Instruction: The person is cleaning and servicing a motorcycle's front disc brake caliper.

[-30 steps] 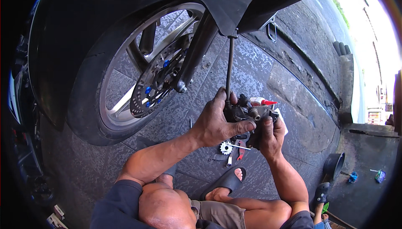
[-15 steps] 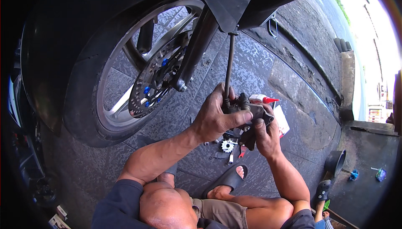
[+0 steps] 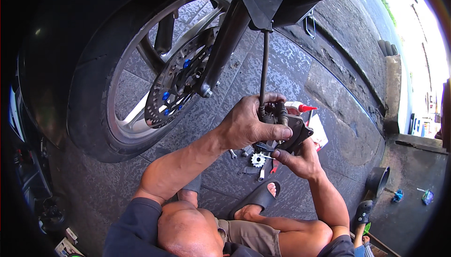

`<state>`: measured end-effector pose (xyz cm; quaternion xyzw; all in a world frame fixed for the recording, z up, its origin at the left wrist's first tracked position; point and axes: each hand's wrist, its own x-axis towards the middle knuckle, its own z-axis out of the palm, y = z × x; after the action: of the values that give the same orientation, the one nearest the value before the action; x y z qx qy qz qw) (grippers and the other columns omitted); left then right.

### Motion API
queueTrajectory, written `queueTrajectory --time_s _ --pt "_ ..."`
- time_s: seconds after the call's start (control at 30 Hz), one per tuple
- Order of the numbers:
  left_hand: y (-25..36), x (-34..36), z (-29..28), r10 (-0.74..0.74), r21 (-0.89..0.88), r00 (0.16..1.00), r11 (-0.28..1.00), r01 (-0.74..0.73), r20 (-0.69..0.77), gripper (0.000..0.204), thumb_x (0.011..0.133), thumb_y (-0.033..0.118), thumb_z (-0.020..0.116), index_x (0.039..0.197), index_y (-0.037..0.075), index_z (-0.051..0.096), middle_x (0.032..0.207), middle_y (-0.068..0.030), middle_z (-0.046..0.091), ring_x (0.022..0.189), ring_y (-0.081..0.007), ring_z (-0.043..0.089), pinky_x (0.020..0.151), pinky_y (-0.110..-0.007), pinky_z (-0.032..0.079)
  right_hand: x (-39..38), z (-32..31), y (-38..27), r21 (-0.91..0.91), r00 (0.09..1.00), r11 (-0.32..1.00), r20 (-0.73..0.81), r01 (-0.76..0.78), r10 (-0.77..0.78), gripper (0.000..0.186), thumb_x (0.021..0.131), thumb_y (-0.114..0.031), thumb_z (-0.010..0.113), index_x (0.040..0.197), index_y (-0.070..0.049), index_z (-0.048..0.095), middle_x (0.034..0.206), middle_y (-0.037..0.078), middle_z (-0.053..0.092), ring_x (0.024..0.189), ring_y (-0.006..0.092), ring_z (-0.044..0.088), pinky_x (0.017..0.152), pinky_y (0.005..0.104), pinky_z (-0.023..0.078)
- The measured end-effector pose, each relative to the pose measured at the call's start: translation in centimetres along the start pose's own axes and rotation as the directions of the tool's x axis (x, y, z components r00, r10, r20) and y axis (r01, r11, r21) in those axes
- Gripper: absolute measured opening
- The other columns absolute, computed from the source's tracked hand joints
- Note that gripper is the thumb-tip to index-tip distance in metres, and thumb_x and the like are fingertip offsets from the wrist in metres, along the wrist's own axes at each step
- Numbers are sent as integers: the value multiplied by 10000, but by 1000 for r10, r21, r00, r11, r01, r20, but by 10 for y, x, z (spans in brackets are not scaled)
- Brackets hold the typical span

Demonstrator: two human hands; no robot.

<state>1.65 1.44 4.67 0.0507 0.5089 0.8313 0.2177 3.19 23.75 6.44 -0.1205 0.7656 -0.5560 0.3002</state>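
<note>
My left hand (image 3: pixel 246 126) grips a dark brake caliper (image 3: pixel 287 129) from above, thumb laid across its side. The caliper hangs on a black hose (image 3: pixel 264 64) that runs up under the motorcycle's fender. Under the caliper, my right hand (image 3: pixel 299 161) supports it from below with the fingers curled against its underside. To the left stands the front wheel (image 3: pixel 101 92) with its drilled brake disc (image 3: pixel 176 85) and blue bolts, beside the fork leg (image 3: pixel 224 45).
On the patterned floor below my hands lie a small sprocket (image 3: pixel 257 159), wrenches and a red-handled tool (image 3: pixel 274 167). A white tube with a red cap (image 3: pixel 300 108) lies behind the caliper. A black bucket (image 3: pixel 377 180) stands at right near a concrete step. My sandalled foot (image 3: pixel 256 199) is just below.
The caliper has been turned in my hands and lifted slightly. My right hand slid from its right side to underneath it. The left hand kept its grip.
</note>
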Motion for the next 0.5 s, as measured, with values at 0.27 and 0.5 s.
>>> queueTrajectory --time_s 0.27,0.5 --pt "-2 -2 -3 34 -86 999 996 -36 -20 811 654 284 911 1298 -40 538 1033 -77 649 944 -144 636 919 -285 506 2 6 -1 86 1000 996 -6 9 -9 561 846 -221 796 1312 -25 552 1116 55 654 994 138 604 861 334 498" --pt "4 2 -4 -15 47 1000 999 15 9 868 622 371 924 1284 -50 555 1062 -111 664 998 -186 652 967 -303 498 0 5 3 111 998 992 -21 59 -57 521 866 -213 779 1296 -13 562 1096 62 669 994 137 617 855 333 511"
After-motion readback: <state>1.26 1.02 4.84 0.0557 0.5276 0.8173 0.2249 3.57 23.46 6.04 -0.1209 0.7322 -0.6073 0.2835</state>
